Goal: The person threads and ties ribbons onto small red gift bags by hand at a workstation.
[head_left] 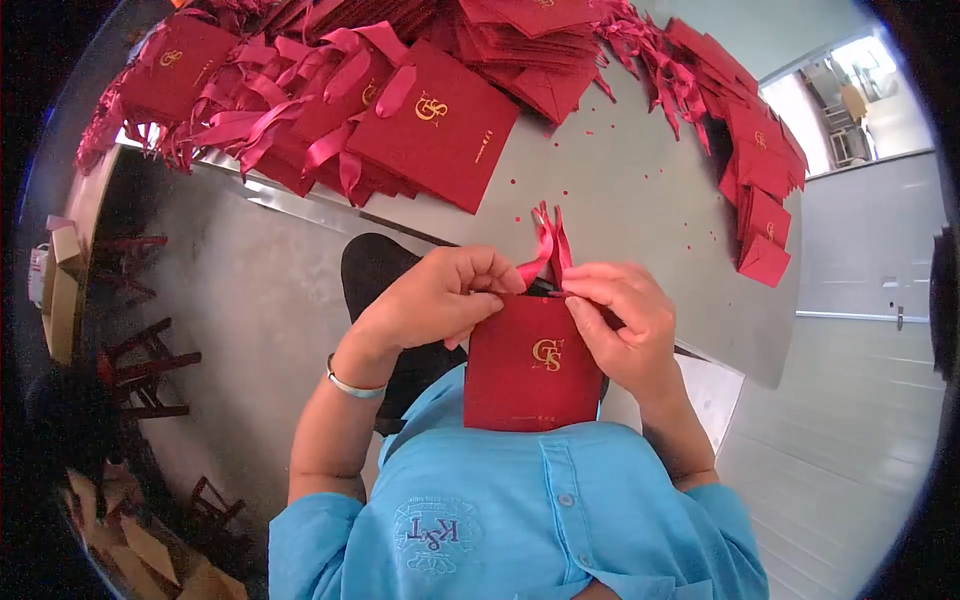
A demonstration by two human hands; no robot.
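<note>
Both hands pinch: left hand [440, 300] on red bag [533, 365] rim, right hand [620, 320] probably on ribbon [545, 245]; keep ribbon taut, untwisted.

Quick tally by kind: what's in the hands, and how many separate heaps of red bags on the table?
Red paper gift bag with gold logo, held by left hand and right hand: 1
Pink-red ribbon handle at its top: 1
Heaps of flat red bags on the grey table, left, middle, right: 3
Total: 5
</note>
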